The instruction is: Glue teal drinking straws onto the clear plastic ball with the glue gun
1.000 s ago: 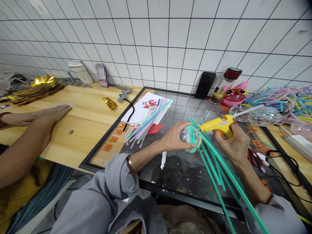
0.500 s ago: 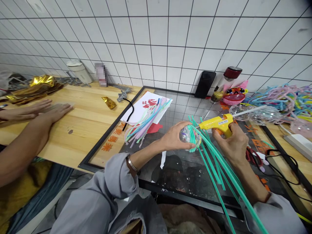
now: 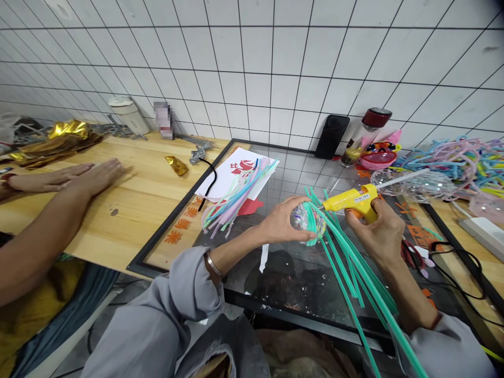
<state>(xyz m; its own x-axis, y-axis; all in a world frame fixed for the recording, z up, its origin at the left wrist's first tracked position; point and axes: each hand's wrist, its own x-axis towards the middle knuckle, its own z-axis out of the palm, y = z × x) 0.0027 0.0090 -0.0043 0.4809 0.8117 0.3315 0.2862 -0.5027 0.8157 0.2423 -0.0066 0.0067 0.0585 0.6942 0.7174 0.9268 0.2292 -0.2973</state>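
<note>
My left hand (image 3: 282, 221) is closed around a clear glittery ball (image 3: 306, 220) wrapped with green strands. Long green plastic tubes (image 3: 354, 278) fan out from the ball down toward my right forearm. My right hand (image 3: 378, 231) grips a yellow hot glue gun (image 3: 352, 201) with its nozzle pointing left at the ball's top. Both hands hover just above a glass-topped black-framed table (image 3: 291, 273).
A loose bundle of pastel tubes (image 3: 236, 199) lies on white paper (image 3: 228, 181) to the left. Another person's hands (image 3: 79, 176) rest flat on the wooden table (image 3: 129, 210). A phone (image 3: 331, 137), a red-lidded bottle (image 3: 364, 134), a tangle of coloured tubes (image 3: 457, 160) and black cables (image 3: 460, 262) are at right.
The other person's hands have slid to the right along the wooden table. My own hands, the ball and the glue gun have stayed almost still.
</note>
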